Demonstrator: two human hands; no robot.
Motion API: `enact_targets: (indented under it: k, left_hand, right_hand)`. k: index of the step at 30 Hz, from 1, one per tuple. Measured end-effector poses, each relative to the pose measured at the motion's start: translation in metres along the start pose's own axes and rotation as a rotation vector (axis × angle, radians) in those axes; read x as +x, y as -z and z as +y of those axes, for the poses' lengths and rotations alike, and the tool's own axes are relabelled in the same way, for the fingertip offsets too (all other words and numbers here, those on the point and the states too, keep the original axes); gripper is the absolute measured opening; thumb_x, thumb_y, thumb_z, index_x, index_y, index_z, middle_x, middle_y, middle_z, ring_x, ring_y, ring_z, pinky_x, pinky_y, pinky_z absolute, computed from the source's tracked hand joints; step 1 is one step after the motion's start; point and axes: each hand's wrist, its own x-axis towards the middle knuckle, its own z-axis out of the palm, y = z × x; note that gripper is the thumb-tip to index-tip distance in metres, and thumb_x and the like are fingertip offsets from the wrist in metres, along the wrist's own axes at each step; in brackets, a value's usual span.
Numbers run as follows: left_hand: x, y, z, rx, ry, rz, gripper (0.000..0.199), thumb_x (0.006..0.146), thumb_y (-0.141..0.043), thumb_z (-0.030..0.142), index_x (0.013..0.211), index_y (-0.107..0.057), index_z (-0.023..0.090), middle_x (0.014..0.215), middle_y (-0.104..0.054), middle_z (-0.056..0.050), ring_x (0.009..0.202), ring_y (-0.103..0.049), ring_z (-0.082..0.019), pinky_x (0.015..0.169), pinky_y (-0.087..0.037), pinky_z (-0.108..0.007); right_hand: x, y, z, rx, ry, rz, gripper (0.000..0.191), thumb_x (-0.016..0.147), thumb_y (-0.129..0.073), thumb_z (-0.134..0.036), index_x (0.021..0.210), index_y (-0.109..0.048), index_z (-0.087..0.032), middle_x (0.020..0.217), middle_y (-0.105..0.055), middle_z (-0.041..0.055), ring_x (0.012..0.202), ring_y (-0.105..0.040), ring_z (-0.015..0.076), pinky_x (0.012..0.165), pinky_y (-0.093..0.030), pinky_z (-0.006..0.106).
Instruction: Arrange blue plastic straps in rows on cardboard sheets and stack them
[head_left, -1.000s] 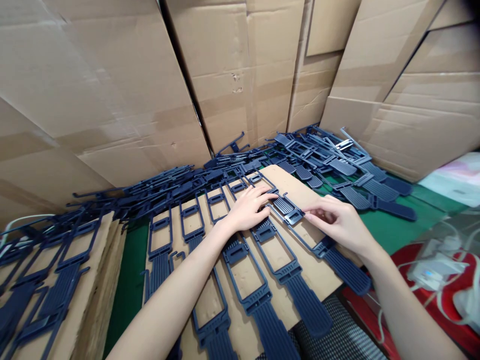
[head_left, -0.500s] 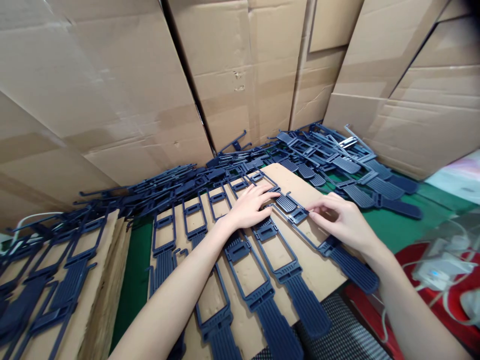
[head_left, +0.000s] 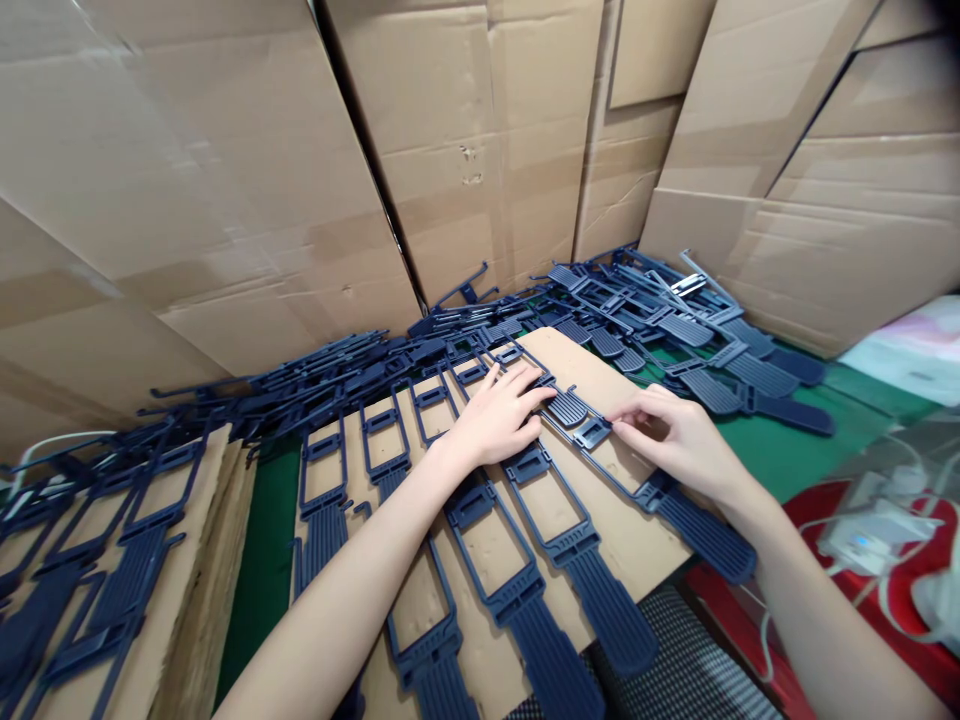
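Note:
My left hand [head_left: 504,412] lies palm down with fingers spread over dark blue plastic frames laid in rows. Its fingertips touch one frame near a ribbed oval plate [head_left: 567,407]. My right hand [head_left: 667,430] pinches the side bar of the rightmost plastic frame [head_left: 591,434], beside its small cross plate. That frame's ribbed paddle end [head_left: 709,535] extends toward me, past the edge of the cardboard sheet [head_left: 637,545]. Another plastic frame [head_left: 551,500] lies parallel just to its left. My left hand and forearm hide parts of the frames beneath.
Behind the sheet, a heap of similar frames [head_left: 675,330] spreads along the cardboard boxes [head_left: 525,150]. More frames lie on a second cardboard stack [head_left: 202,590] at left. White cables and a power adapter [head_left: 862,535] rest on something red at right. Green table surface [head_left: 772,450] shows between.
The view has shifted slightly. Both hands stay in nearly the same places on the frames; the left fingers have spread a little more.

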Motion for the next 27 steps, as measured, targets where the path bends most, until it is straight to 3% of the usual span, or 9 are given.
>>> enact_targets:
  k: [16,27]
  left_hand:
    - [0.003,-0.016,0.004,-0.108,-0.108,0.043,0.045,0.085,-0.039,0.015,0.129,-0.048,0.013,0.145,-0.038,-0.015,0.138,-0.03,-0.022,0.116,-0.019,-0.046]
    - [0.003,-0.015,0.004,-0.128,-0.109,0.052,0.044,0.083,-0.039,0.013,0.126,-0.051,0.012,0.144,-0.04,-0.015,0.137,-0.032,-0.021,0.116,-0.021,-0.041]
  right_hand:
    - [0.001,-0.002,-0.004,-0.001,-0.021,0.04,0.02,0.086,-0.055,-0.035,0.088,-0.07,-0.021,0.071,-0.061,0.0042,0.073,-0.056,0.0188,0.062,-0.047,0.031]
    - [0.0,0.002,-0.008,0.024,0.025,0.031,0.022,0.087,-0.055,-0.036,0.085,-0.073,-0.023,0.077,-0.067,0.0039,0.077,-0.057,0.0196,0.071,-0.046,0.035]
